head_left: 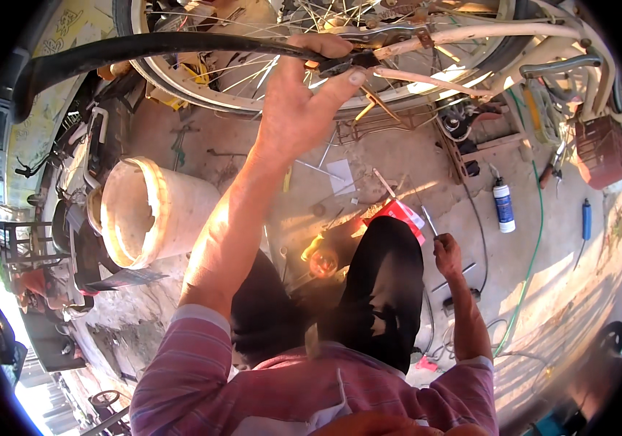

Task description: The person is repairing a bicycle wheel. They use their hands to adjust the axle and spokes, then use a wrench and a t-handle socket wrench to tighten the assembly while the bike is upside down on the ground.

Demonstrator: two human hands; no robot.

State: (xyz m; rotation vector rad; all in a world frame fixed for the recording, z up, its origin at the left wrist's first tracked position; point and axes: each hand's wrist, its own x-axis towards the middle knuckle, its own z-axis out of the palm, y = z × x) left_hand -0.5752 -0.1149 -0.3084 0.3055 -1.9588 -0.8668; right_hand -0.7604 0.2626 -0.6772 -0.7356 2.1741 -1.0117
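A bicycle wheel (238, 100) with wire spokes and a pale, rusty frame (485, 30) fills the top of the view. A long black curved mudguard (158, 45) runs across the wheel from the left. My left hand (298, 109) reaches up to the mudguard's right end, beside the frame. Its thumb and fingers are closed around that end, at a dark fitting. Lower right, beside my knee, my right hand (447, 256) is closed on a slim metal tool (429, 220), its shaft pointing up and away. The tool's handle is hidden in the fist.
A dirty white bucket (144, 211) lies tipped at the left. On the floor are a red-and-white packet (402, 214), a blue-and-white bottle (503, 207), a green hose (536, 225) and a blue-handled tool (586, 219). A reddish-brown basket (602, 151) stands at the right.
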